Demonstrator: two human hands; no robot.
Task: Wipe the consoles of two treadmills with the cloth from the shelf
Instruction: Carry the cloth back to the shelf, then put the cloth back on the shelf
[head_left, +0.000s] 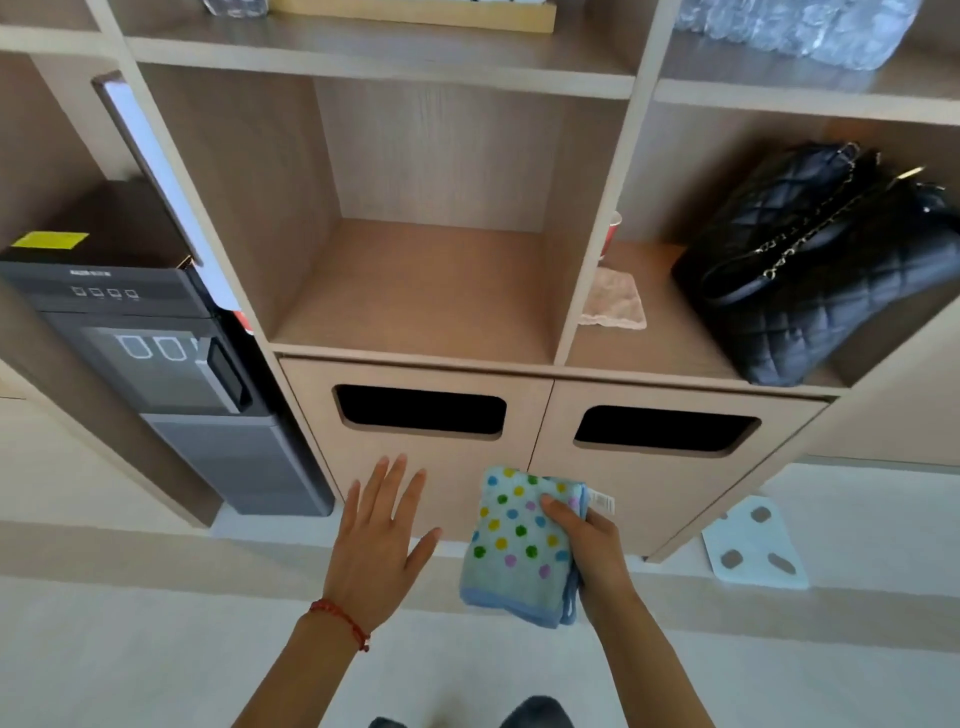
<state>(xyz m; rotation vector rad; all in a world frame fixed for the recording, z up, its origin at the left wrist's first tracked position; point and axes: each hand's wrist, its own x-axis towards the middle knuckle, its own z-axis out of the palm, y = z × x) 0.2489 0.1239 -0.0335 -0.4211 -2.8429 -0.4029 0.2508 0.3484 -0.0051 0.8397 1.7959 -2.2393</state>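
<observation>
My right hand (589, 545) grips a folded light-blue cloth (517, 551) with coloured dots, thumb on top, holding it in front of the lower cabinet doors. My left hand (382, 540) hovers beside it to the left, fingers straight and spread, touching nothing. Straight ahead is the wooden shelf unit (415, 348); its middle compartment holds nothing. No treadmill is in view.
A dark water dispenser (156, 353) stands in the left bay. In the right compartment lie a black quilted bag (826, 260) and a pale crumpled cloth (615, 301). Two cabinet doors with dark slots (421, 410) sit below. A light-blue scale (753, 545) lies on the floor at right.
</observation>
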